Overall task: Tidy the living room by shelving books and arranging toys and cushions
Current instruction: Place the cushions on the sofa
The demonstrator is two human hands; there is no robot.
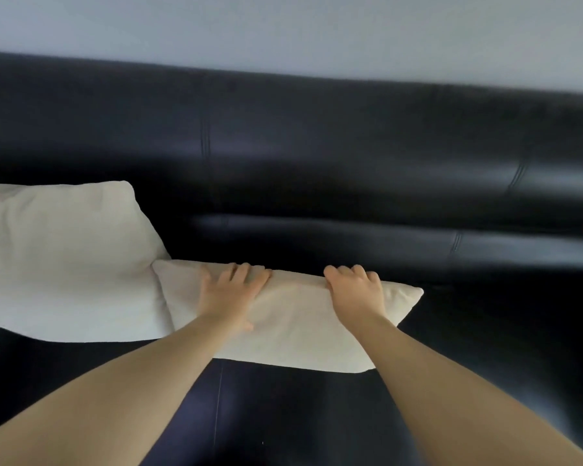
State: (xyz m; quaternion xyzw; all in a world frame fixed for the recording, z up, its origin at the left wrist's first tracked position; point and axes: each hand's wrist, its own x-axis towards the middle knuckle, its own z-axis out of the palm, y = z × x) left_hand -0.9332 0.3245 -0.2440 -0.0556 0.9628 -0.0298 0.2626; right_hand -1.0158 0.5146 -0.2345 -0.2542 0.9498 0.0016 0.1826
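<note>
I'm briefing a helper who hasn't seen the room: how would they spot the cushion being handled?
Find the black leather sofa against the pale wall; two cream cushions sit on its seat. The one meant is the right-hand cushion, nearer the seat's middle. Unlike the left-hand cushion leaning on the backrest, it has the left hand and right hand gripping its top edge.
</note>
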